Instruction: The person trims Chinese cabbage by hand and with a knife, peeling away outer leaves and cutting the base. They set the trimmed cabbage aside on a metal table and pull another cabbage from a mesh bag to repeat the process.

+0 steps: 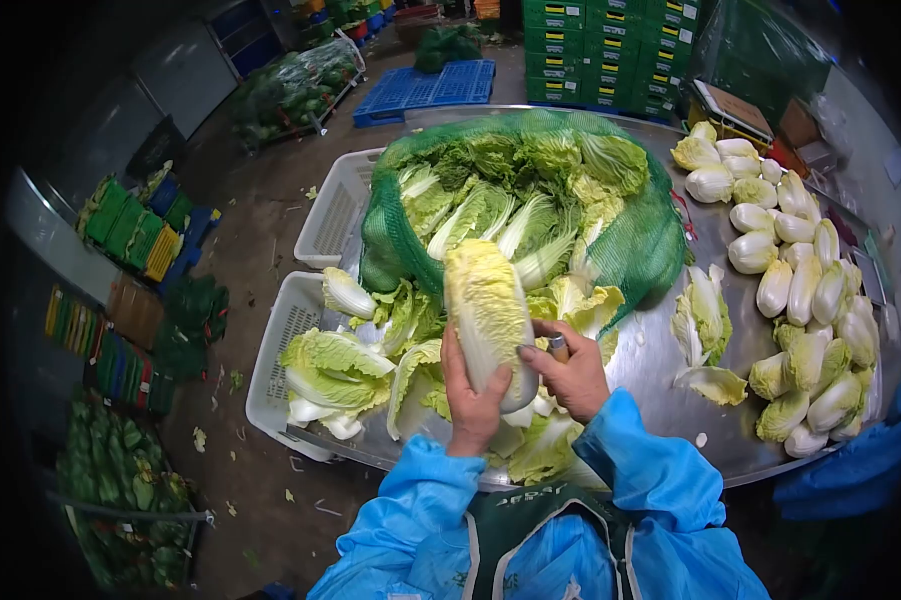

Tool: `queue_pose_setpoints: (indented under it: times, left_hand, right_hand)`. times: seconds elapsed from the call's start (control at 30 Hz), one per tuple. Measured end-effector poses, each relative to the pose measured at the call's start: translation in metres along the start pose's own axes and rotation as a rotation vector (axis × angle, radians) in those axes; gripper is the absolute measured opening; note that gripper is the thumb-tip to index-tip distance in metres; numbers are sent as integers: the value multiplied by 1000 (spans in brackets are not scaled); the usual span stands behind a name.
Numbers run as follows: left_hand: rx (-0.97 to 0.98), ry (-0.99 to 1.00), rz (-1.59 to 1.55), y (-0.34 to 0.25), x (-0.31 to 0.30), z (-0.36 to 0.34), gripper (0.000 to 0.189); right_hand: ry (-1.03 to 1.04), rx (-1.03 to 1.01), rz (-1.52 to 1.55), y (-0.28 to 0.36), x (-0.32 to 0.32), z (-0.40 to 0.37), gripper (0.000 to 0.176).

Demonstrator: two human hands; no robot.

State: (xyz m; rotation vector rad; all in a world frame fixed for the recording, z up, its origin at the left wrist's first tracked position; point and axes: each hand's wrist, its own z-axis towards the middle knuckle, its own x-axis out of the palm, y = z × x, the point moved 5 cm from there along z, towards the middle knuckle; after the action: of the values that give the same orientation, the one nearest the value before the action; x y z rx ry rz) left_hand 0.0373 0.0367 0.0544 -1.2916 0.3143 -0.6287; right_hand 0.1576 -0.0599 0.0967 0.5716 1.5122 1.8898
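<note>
A trimmed napa cabbage (488, 315) with yellow crinkled leaves and a white base is held upright in front of me, slightly blurred at its top. My left hand (473, 395) is wrapped round its lower left side. My right hand (570, 372) is closed on a knife (558, 347), of which only the handle end shows; the blade is hidden. The thumb of that hand touches the cabbage's right side. Just behind, a green mesh bag (655, 240) lies open with several untrimmed cabbages (480, 215) inside. Loose outer leaves (335, 370) lie below and left of the bag.
Trimmed cabbages (800, 290) are piled along the right of the metal table (650, 370). Loose leaves (705, 320) lie between pile and bag. White baskets (270, 375) stand at the left edge. Green crates (610, 50) and a blue pallet (425, 90) are beyond the table.
</note>
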Motion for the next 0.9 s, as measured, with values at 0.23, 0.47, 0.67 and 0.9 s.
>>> queue_pose_setpoints:
  times: [0.23, 0.47, 0.67, 0.9]
  left_hand:
    - [-651, 293, -932, 4, 1, -10, 81]
    - [-701, 76, -784, 46, -2, -28, 77]
    - [-324, 125, -420, -9, 1, -15, 69]
    - [-521, 101, -630, 57, 11, -39, 76]
  right_hand:
    - [131, 715, 686, -51, -14, -16, 26]
    - [68, 364, 11, -10, -13, -19, 52]
    - [158, 244, -81, -13, -5, -17, 76]
    - [156, 192, -58, -13, 3, -24, 50]
